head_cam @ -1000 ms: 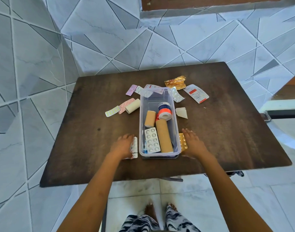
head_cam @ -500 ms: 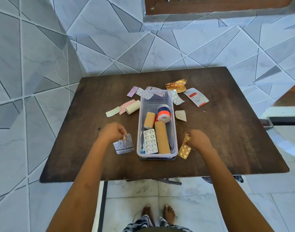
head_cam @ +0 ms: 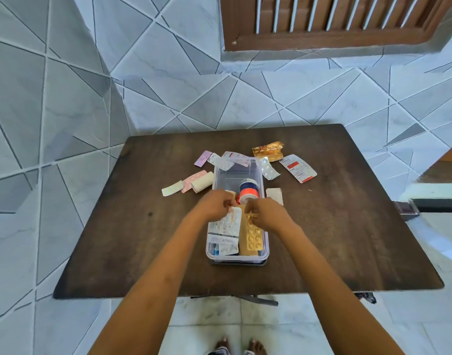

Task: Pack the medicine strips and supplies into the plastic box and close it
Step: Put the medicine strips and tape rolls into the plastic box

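A clear plastic box (head_cam: 263,254) stands open at the middle of the dark wooden table (head_cam: 117,239). Both hands are over it. My left hand (head_cam: 214,204) pinches the top of a silver medicine strip (head_cam: 226,228) that lies in the box's left half. My right hand (head_cam: 267,213) holds the top of a gold blister strip (head_cam: 254,235) lying over a tan bandage roll. An orange-and-white tape roll (head_cam: 247,192) sits deeper in the box.
Loose items lie around the box's far end: a white bandage roll (head_cam: 202,185), pink and yellow strips (head_cam: 180,187), a gold foil strip (head_cam: 268,149), a red-and-white strip (head_cam: 298,167), a silver strip (head_cam: 269,170) and a white pad (head_cam: 275,194). Tiled walls stand behind and left.
Both hands lifted their strips from the table beside the box and brought them inward over it; the silver and gold strips now lie inside the box.
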`<state>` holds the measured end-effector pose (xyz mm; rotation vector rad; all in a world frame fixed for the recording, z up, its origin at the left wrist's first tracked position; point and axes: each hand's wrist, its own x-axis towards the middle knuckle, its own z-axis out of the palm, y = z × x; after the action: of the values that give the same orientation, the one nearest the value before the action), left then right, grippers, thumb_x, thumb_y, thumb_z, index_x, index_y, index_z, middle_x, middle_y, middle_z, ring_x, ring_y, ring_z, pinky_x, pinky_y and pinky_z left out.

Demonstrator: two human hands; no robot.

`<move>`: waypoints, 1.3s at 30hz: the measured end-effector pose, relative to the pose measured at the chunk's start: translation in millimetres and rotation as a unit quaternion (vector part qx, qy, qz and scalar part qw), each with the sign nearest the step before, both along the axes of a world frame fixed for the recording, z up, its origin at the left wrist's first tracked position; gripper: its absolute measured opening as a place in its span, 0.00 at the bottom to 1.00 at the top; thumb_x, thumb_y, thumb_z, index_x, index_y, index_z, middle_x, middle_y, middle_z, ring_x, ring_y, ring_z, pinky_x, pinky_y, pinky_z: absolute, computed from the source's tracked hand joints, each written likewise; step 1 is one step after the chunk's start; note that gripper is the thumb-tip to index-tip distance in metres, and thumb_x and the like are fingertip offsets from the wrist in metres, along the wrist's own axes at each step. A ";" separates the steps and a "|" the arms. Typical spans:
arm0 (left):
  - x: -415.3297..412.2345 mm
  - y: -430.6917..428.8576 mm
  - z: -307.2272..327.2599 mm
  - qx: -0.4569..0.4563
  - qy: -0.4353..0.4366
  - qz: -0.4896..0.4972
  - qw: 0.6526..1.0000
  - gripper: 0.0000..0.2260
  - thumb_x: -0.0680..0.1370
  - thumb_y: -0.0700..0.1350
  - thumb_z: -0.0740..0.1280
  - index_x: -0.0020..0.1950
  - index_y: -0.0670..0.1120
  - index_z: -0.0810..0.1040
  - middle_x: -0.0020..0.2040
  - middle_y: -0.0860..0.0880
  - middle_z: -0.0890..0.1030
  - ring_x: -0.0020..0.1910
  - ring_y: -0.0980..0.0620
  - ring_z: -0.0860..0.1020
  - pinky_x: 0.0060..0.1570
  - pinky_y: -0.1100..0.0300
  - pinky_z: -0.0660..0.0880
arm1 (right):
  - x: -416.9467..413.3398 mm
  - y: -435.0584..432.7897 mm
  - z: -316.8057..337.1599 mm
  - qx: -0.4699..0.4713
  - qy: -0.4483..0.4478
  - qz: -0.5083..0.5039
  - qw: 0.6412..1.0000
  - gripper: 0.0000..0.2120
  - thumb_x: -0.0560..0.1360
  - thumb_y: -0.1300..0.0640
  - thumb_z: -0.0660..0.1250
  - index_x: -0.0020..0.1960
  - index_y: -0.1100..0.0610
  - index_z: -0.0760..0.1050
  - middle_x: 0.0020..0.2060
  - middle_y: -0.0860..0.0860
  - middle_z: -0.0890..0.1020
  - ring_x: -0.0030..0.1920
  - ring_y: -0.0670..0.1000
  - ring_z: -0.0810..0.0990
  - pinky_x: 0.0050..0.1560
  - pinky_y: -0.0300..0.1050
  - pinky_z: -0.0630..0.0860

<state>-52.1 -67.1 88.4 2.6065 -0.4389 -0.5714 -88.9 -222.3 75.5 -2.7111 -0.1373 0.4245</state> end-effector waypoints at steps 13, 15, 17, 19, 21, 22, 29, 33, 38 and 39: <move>7.6 -7.7 -33.6 0.100 0.023 -0.062 0.993 0.14 0.73 0.36 0.66 0.55 0.47 0.81 0.57 0.45 0.82 0.54 0.45 0.79 0.54 0.53 0.77 | -1.4 1.0 -27.4 -0.169 -0.085 0.080 0.979 0.13 0.74 0.56 0.65 0.58 0.53 0.76 0.59 0.55 0.77 0.61 0.55 0.72 0.62 0.49 0.68; 10.1 -6.1 -31.7 0.086 -0.018 -0.055 0.995 0.13 0.73 0.38 0.67 0.56 0.48 0.81 0.57 0.46 0.82 0.54 0.45 0.79 0.53 0.53 0.78 | 0.3 2.0 -27.4 -0.142 -0.094 0.066 0.983 0.12 0.74 0.57 0.63 0.57 0.54 0.77 0.59 0.55 0.77 0.60 0.56 0.71 0.61 0.49 0.67; 18.4 -1.8 -28.1 0.038 -0.053 -0.022 0.998 0.13 0.73 0.39 0.66 0.57 0.48 0.81 0.58 0.46 0.82 0.55 0.45 0.79 0.54 0.53 0.77 | 6.0 -0.3 -23.1 -0.086 -0.113 0.043 0.989 0.13 0.74 0.58 0.62 0.57 0.54 0.77 0.57 0.55 0.78 0.58 0.56 0.72 0.57 0.48 0.68; 28.3 4.6 -21.9 -0.024 -0.075 0.041 0.996 0.12 0.74 0.39 0.66 0.56 0.47 0.81 0.57 0.46 0.82 0.55 0.46 0.79 0.54 0.53 0.76 | 13.8 -5.5 -16.2 -0.034 -0.138 0.015 0.990 0.13 0.75 0.56 0.62 0.57 0.55 0.77 0.54 0.55 0.80 0.55 0.56 0.74 0.53 0.48 0.69; 42.9 12.1 -15.2 -0.082 -0.097 0.093 0.988 0.10 0.75 0.40 0.66 0.54 0.45 0.82 0.54 0.45 0.83 0.53 0.47 0.80 0.52 0.56 0.76 | 27.8 -11.9 -11.4 0.021 -0.160 -0.033 0.986 0.12 0.75 0.55 0.63 0.56 0.56 0.78 0.52 0.55 0.81 0.53 0.55 0.76 0.51 0.47 0.71; 50.8 16.5 -12.9 -0.102 -0.109 0.113 0.982 0.09 0.75 0.40 0.66 0.52 0.45 0.82 0.53 0.45 0.84 0.51 0.48 0.80 0.51 0.57 0.75 | 35.5 -14.9 -10.3 0.043 -0.171 -0.061 0.983 0.11 0.75 0.56 0.63 0.55 0.56 0.79 0.52 0.55 0.82 0.53 0.55 0.77 0.50 0.47 0.73; 112.8 44.4 -26.5 -0.009 -0.131 0.242 0.961 0.12 0.74 0.37 0.62 0.52 0.45 0.82 0.55 0.44 0.83 0.52 0.43 0.79 0.48 0.55 0.75 | 108.6 -42.9 -22.6 0.086 -0.156 -0.237 0.955 0.14 0.76 0.60 0.63 0.60 0.59 0.75 0.58 0.58 0.80 0.55 0.58 0.80 0.57 0.52 0.77; 133.3 49.9 -49.0 0.073 -0.043 0.216 0.973 0.16 0.72 0.41 0.68 0.60 0.47 0.77 0.59 0.44 0.80 0.58 0.43 0.77 0.52 0.53 0.75 | 146.4 -57.4 -44.7 0.049 -0.082 -0.261 0.961 0.17 0.76 0.57 0.64 0.64 0.60 0.72 0.62 0.59 0.77 0.59 0.60 0.78 0.59 0.54 0.76; 136.6 39.7 -71.4 0.097 0.004 0.213 0.972 0.26 0.70 0.46 0.73 0.66 0.48 0.72 0.63 0.44 0.78 0.60 0.42 0.76 0.58 0.50 0.75 | 173.4 -56.6 -69.3 0.015 -0.035 -0.287 0.957 0.21 0.75 0.54 0.66 0.64 0.61 0.69 0.63 0.61 0.74 0.61 0.61 0.75 0.59 0.54 0.75; 137.0 38.7 -75.5 0.099 0.004 0.218 0.971 0.26 0.70 0.47 0.73 0.67 0.49 0.71 0.64 0.44 0.77 0.60 0.42 0.76 0.58 0.50 0.75 | 176.7 -56.3 -73.6 0.005 -0.024 -0.284 0.958 0.21 0.74 0.54 0.66 0.64 0.61 0.68 0.64 0.61 0.74 0.62 0.61 0.75 0.60 0.54 0.74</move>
<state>84.9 -28.4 12.9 2.7633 0.2072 -0.4910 87.8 -278.7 1.9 -2.5907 0.6108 0.1823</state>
